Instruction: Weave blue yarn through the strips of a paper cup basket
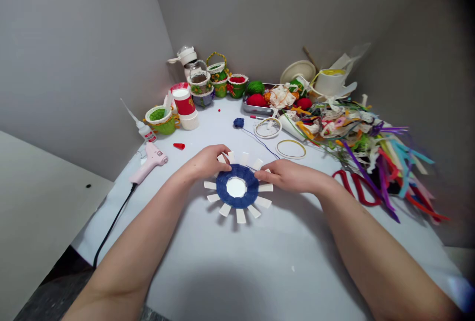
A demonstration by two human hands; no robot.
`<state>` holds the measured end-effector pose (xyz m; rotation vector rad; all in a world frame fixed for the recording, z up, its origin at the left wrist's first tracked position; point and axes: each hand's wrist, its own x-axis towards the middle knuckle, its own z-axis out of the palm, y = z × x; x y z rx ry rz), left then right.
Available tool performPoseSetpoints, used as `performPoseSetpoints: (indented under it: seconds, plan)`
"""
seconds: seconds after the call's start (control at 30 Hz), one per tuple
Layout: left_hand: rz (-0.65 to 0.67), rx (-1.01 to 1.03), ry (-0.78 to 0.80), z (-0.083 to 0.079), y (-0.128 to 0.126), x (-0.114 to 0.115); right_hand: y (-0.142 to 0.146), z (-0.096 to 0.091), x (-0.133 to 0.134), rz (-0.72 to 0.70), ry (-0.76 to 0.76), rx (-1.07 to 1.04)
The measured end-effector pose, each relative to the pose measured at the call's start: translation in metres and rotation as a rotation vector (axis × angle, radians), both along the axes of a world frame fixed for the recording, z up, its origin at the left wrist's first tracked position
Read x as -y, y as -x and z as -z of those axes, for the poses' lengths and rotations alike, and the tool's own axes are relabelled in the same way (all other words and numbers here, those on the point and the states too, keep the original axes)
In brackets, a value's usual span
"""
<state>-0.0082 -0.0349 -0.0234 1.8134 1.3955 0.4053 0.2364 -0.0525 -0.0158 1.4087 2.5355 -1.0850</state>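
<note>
Well, the head view looks down on a left hand [206, 161] and a right hand [287, 175] reaching in from either side of a round paper-cup base [237, 187]. It lies flat on a white-covered table [260, 271], near the table's middle, with white paper strips [241, 215] fanning out all around it. A band of navy yarn [226, 187] is wound around the base and circles its white centre. The left fingers [222, 159] curve over the upper-left edge of the band, and the right fingers [261, 175] lie across its right edge. Both hands touch the base, but whether either one is pinching it or only resting there cannot be told.

A thin dark strand [260, 140] runs from the base up to a navy yarn ball [238, 122]. Just beside that strand lie two gold-edged hoops [290, 149]. A pink hot glue gun [148, 161] sits left of the left hand, its black cord [113, 224] trailing off the table edge. Beyond it stand a glue bottle [146, 130] and a green lace-trimmed basket [161, 120]. Further back are more small baskets [217, 74] and a metal tray of yarn balls [256, 106]. Red-handled scissors [356, 187] lie to the right, against a heap of colourful ribbons [371, 148].
</note>
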Motion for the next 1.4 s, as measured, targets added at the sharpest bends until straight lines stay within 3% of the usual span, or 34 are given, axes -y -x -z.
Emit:
performPoseSetpoints:
  seconds: [0.17,0.5,0.7,0.9,1.03,1.13,1.23,1.4]
  plan:
    - [0.035,-0.028,0.094,-0.008,0.005,0.002,0.002,0.005,0.000,-0.015,0.037,-0.039]
    - [0.003,-0.045,0.076,-0.008,0.005,0.001,0.002,0.008,-0.004,0.035,0.016,-0.097]
    - [0.234,-0.053,0.087,-0.021,0.009,0.006,0.001,0.007,-0.004,-0.007,0.121,-0.165]
    - [0.339,0.071,0.048,-0.031,-0.009,0.021,0.009,-0.006,0.009,-0.086,0.176,-0.169]
    - [0.414,-0.029,0.025,-0.028,-0.020,0.023,0.014,-0.010,0.012,-0.126,0.184,-0.179]
    - [0.380,-0.065,0.003,-0.020,-0.019,0.018,0.011,-0.008,0.006,-0.138,0.144,-0.223]
    - [0.236,-0.017,0.044,-0.011,-0.013,0.011,0.005,-0.001,-0.003,-0.074,0.110,-0.337]
    - [0.120,0.100,0.076,0.001,-0.007,0.004,0.002,0.014,-0.008,0.018,0.258,-0.484]
